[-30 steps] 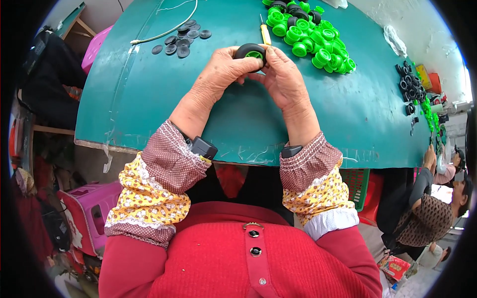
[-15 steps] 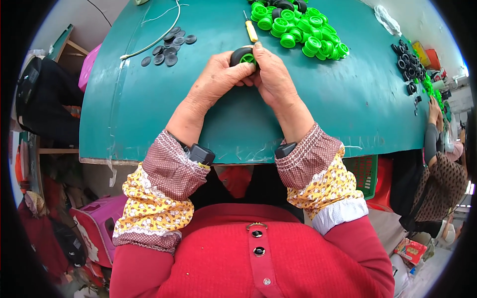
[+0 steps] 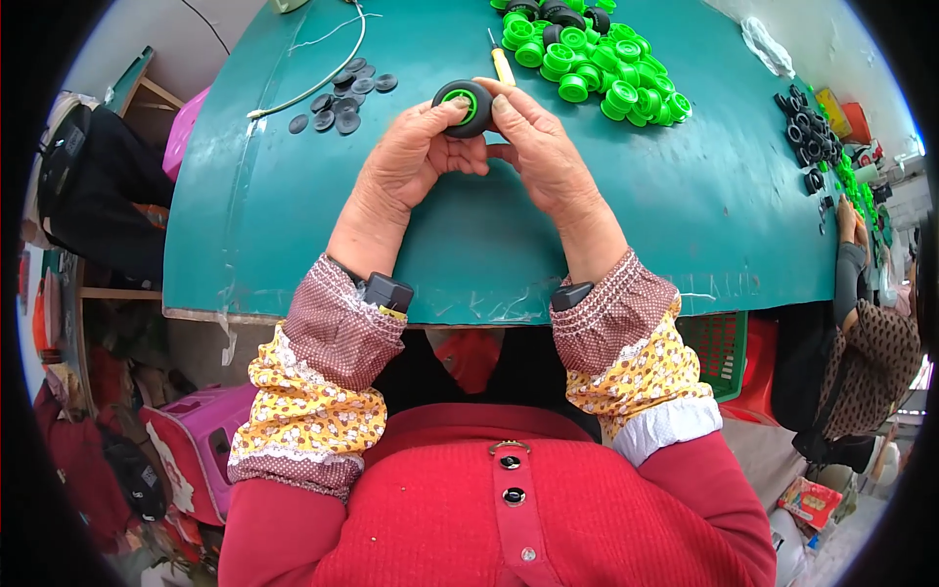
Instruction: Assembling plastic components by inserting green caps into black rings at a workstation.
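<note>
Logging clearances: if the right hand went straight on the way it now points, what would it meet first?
Most likely the wheel in the left hand, just ahead of the right hand; whether the two touch is unclear.

Black tyre [image 3: 482, 117], green hub [image 3: 456, 94], yellow patterned sleeves [image 3: 308, 406], teal tabletop [image 3: 714, 215]

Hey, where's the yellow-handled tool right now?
In the head view, the yellow-handled tool lies at upper centre on the green table, just beyond the right hand and left of the green wheel hubs.
</note>
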Tool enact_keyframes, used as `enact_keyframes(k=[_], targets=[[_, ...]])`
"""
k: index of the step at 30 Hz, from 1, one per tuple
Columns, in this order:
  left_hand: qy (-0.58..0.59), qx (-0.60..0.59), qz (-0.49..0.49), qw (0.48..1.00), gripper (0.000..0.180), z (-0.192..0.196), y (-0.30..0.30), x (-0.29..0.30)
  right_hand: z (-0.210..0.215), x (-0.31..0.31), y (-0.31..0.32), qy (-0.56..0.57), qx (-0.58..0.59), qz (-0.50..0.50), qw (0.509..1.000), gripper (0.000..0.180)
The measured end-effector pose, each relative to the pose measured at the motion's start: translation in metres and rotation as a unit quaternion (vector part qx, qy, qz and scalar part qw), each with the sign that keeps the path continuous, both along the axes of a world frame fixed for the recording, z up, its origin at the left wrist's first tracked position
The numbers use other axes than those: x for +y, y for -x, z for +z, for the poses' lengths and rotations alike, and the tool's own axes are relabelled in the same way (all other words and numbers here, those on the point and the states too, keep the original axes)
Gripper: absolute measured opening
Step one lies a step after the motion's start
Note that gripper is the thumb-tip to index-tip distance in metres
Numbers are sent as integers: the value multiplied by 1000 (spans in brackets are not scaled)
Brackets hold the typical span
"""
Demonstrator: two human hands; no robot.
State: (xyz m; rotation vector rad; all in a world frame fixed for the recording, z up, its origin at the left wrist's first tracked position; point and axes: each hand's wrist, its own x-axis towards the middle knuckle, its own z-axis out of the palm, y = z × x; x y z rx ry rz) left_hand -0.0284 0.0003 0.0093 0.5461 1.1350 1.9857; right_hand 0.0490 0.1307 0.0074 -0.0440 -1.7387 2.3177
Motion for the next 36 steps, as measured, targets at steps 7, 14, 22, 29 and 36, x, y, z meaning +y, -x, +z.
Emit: enact_keyframes(k=[7,14,22,29,36], targets=[[70,104,13,992,25,3,0,1,3,0,-3,-11,-33,-8,999,34],[194,266,175,928,25,-6,-4,12,1,-4,-1,-96,-22,-47,994,31],[160,151,27,975,26,-5,3,2,-7,-16,0,-359,-2,-153,921,62],[179,187,-7,966,26,-3,-6,13,4,-2,-14,-373,36,-147,915,48],[29,89,-61,994,25,7,-55,22,21,10,-68,-501,60,-165,847,47]])
